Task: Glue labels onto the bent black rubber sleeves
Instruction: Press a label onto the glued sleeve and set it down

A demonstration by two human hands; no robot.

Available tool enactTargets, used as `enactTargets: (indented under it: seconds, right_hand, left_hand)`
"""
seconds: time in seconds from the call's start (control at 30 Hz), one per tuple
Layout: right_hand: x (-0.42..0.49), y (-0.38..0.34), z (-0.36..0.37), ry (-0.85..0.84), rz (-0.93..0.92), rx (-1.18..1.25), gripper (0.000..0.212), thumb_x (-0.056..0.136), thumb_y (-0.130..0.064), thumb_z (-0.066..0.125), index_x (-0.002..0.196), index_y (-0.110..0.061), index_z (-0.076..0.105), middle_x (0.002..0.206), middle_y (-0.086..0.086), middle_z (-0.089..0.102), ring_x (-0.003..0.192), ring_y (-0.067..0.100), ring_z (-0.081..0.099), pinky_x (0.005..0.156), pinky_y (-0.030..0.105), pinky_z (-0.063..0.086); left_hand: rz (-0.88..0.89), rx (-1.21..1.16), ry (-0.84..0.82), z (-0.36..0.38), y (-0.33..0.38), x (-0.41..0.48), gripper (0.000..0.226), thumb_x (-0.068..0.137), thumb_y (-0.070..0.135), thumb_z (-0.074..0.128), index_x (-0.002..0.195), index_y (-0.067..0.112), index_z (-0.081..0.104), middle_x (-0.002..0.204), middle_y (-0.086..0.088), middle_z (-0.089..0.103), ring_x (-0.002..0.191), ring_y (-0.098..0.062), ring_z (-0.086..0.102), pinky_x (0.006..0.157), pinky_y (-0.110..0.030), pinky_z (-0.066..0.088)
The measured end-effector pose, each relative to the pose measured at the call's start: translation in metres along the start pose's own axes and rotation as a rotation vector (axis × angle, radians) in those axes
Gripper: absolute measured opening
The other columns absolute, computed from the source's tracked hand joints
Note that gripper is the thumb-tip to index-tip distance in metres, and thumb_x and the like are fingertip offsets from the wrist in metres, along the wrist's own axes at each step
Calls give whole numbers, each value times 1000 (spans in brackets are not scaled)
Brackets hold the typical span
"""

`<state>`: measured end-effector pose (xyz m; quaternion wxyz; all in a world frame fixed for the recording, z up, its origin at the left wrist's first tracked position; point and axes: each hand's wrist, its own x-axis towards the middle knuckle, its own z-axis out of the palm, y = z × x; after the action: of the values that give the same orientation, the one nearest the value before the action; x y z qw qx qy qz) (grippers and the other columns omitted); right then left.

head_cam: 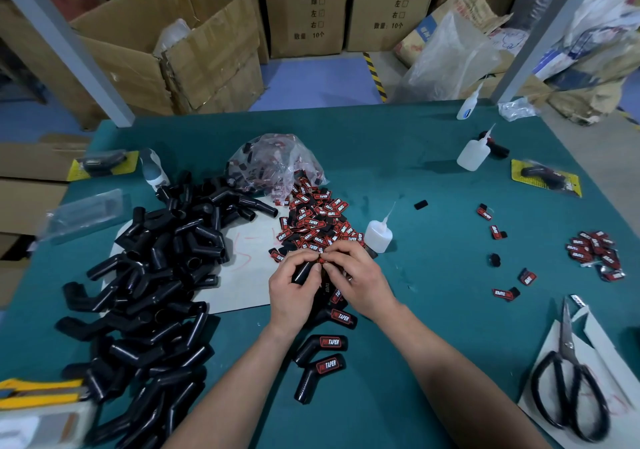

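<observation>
My left hand [294, 286] grips a bent black rubber sleeve [302, 273] near the middle of the green table. My right hand [356, 282] meets it from the right, its fingertips pinching a red and black label [322, 260] against the sleeve's upper end. A heap of loose labels [317, 222] lies just beyond my hands. To the left sprawls a big pile of unlabelled sleeves [156, 275]. Labelled sleeves [323, 344] lie below my hands, between my forearms. A small glue bottle [379, 234] stands right of the label heap.
A plastic bag of labels [273, 161] sits behind the heap. Two more glue bottles [473, 152] stand at the back right. Scissors [568, 372] rest on white paper at the right edge. Scattered labels [594, 253] lie to the right. Cardboard boxes [166, 40] stand behind the table.
</observation>
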<state>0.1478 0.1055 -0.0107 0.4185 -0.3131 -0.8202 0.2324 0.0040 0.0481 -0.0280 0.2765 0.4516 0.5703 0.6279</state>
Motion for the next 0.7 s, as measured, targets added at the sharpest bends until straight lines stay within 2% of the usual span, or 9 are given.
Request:
enactTargets:
  seconds: [0.1,0.17,0.3,0.43,0.57,0.63,0.7]
  right_hand:
    - [0,1,0,-26,-3,-5,19,93,-3,69,111,3,71,111,13,61,104,22,61,93,33,53]
    - [0,3,-1,-21,-40,-31,19,95,-6,66,111,3,71,110,15,62,101,25,62,88,36,54]
    - [-1,4,1,-37,-67,-48,23,100,-14,60,113,0,72,110,15,62,101,25,61,88,32,54]
    - [-4,5,3,72,45,70,23,92,-12,72,109,3,71,108,13,64,104,15,62,93,28,52]
    - [-5,10,1,130,64,96,25,85,-15,80,102,2,73,103,12,67,99,14,65,91,24,52]
    - [-4,12,0,120,34,93,25,86,-17,80,102,1,73,103,11,67,99,14,65,91,23,52]
    - [-6,12,2,131,40,120,29,86,-18,81,107,-1,71,105,10,67,100,15,65,91,24,53]
  left_hand:
    - [-5,-8,-9,0,3,0,28,88,22,66,104,45,72,107,15,73,105,-11,69,96,-19,49]
    - [-11,3,-26,0,3,-1,28,89,24,65,106,44,71,110,17,72,107,-9,68,96,-17,49]
    - [-77,-3,-23,0,5,-3,28,88,29,63,114,38,68,115,23,71,111,-4,67,97,-15,48]
    - [1,27,-18,0,9,-1,24,92,23,61,110,35,69,113,25,69,109,-4,65,98,-16,46]
    - [1,-15,-32,-3,8,0,18,91,21,63,105,29,72,110,12,71,108,-10,66,98,-22,49]
    - [-12,-33,-40,-4,7,0,17,89,22,66,104,26,73,110,1,71,107,-13,67,99,-26,50]
    - [-14,-51,-35,-5,8,0,16,89,22,66,103,26,73,108,-1,72,107,-14,67,99,-26,50]
